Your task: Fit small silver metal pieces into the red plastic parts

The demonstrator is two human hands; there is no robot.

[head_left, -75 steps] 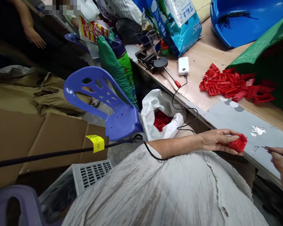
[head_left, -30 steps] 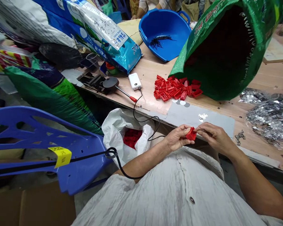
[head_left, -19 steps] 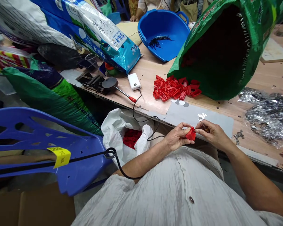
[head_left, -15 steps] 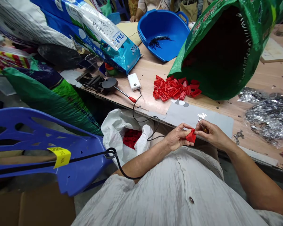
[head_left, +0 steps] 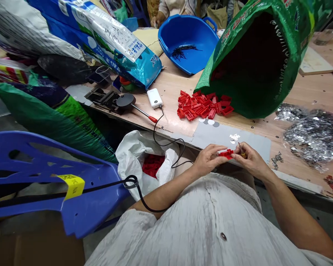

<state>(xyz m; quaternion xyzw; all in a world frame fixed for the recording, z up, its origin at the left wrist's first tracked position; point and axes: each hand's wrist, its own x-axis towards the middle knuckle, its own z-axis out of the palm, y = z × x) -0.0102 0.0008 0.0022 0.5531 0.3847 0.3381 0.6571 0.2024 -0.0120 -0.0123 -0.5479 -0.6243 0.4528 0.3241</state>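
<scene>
Between the thumb and fingers of my left hand (head_left: 207,160) is a small red plastic part (head_left: 226,153), held level near the table edge. Close against its right end, my right hand (head_left: 252,161) is closed on a small tool with a yellowish handle (head_left: 242,154) and a thin shaft pointing up. Fingers partly hide both. Beyond the hands, small shiny metal pieces (head_left: 234,138) lie on a grey sheet (head_left: 211,133). A pile of similar red parts (head_left: 201,106) spreads at the mouth of a green sack (head_left: 262,105).
A white sack (head_left: 129,153) with red parts stands left of my lap. A black cable runs from a white power bank (head_left: 154,98). A lever device (head_left: 125,100), blue basin (head_left: 187,66) and bagged metal pieces (head_left: 316,136) are on the table. A blue chair (head_left: 94,205) stands left.
My left hand has turned the red part from upright-looking to lying level. In my right hand the tool's tip now points up, away from the part. The view has shifted slightly.
</scene>
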